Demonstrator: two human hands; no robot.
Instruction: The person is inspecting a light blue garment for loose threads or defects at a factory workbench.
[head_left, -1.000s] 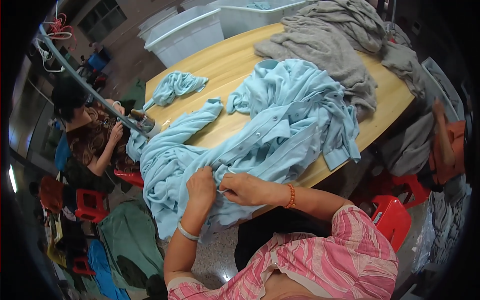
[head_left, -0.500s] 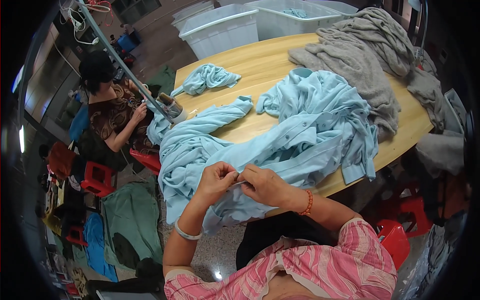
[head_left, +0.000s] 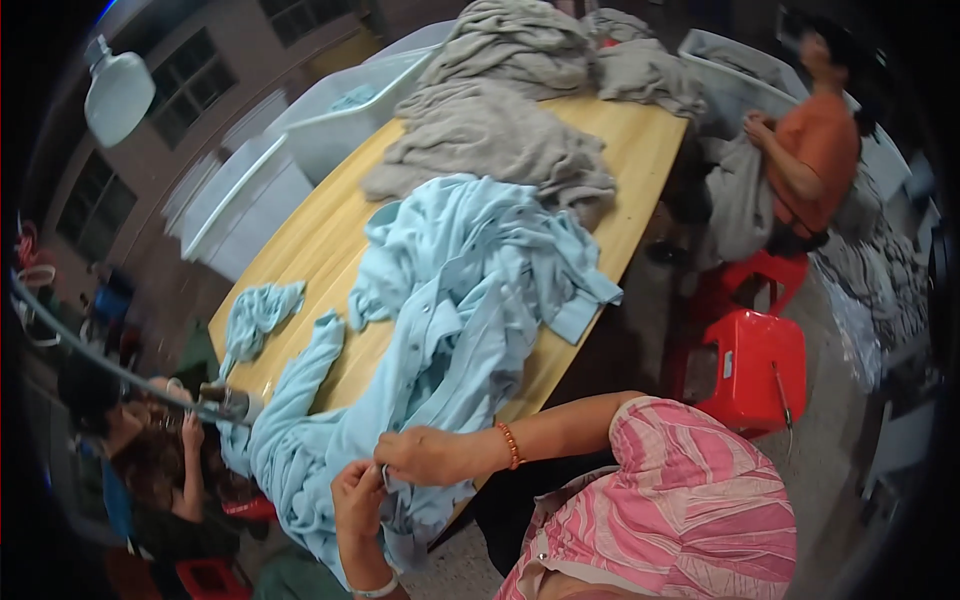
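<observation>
wooden table (head_left: pixel 642 185): pale blue shirt (head_left: pixel 385 388), hanging over near edge; button strip (head_left: pixel 419 332) stretches away from me, right hand (head_left: pixel 432 457) nearer. left hand (head_left: pixel 357 505) beside it; both pinch the shirt's cloth.

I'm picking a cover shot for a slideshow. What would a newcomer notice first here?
Likely the heap of pale blue buttoned cloth spread along the yellowish table, with the left hand and right hand close together at its near end. Behind it on the table sits a big pile of grey fabric; to the table's right stands a bright red stool.
</observation>
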